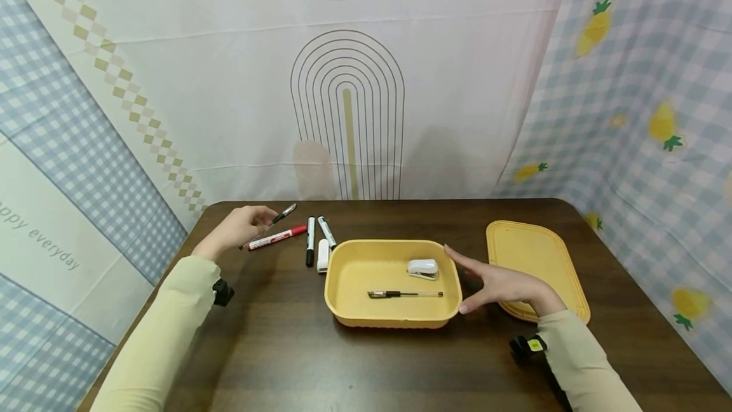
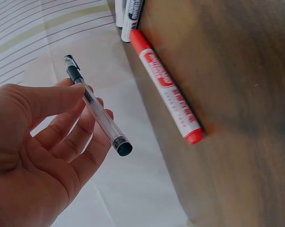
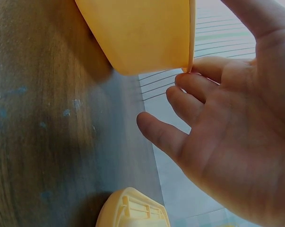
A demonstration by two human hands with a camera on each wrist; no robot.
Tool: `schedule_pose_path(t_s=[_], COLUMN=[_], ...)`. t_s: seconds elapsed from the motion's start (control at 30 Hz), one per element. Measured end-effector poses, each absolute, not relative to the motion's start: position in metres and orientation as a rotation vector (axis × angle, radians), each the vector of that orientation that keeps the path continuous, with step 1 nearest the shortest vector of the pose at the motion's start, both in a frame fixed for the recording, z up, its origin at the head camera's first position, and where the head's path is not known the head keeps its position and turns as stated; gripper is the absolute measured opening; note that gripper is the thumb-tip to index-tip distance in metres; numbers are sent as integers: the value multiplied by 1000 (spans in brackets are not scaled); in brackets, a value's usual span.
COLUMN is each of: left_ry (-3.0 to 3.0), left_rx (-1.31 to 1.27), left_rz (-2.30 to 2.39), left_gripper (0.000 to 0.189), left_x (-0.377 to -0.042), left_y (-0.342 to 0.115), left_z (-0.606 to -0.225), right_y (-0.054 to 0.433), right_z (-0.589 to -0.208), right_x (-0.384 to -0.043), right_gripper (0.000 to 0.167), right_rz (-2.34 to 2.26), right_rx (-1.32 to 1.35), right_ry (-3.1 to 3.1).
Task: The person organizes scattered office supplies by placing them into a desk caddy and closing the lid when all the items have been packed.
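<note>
My left hand (image 1: 244,229) pinches a clear-barrelled gel pen (image 2: 103,117) with a black end between thumb and fingers, above the table's far left. Under it on the table lies a red-capped marker (image 1: 277,237). At the centre stands a yellow plastic box (image 1: 394,322) holding a small white stapler (image 1: 423,268) and another gel pen (image 1: 400,294). My right hand (image 1: 503,286) is spread along the box's right end, thumb by the near corner and a finger by the far one. In the right wrist view, fingertips touch the box's rim.
Two black-and-white markers (image 1: 311,240) and a small white block-like object (image 1: 323,255) lie left of the box. To the right, behind my right hand, rests the yellow lid (image 1: 532,253). A patterned cloth (image 1: 457,81) hangs along the table's back edge.
</note>
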State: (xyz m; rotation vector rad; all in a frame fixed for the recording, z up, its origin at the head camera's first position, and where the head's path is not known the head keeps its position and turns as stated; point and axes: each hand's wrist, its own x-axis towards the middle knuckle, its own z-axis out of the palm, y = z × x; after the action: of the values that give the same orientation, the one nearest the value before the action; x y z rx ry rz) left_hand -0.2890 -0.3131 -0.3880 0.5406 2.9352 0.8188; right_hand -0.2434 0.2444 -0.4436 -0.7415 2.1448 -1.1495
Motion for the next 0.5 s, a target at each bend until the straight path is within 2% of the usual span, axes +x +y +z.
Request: schedule_pose_path(t_s=[0.5], left_ry=[2941], left_rx=[555], left_rz=[832], left_gripper=[32], left_x=[-292], left_y=[-321], left_z=[-366], right_y=[245], right_z=[-446], right_x=[-245], right_gripper=[111], right_rz=[-1148], right_rx=[-754], right_ry=[2148])
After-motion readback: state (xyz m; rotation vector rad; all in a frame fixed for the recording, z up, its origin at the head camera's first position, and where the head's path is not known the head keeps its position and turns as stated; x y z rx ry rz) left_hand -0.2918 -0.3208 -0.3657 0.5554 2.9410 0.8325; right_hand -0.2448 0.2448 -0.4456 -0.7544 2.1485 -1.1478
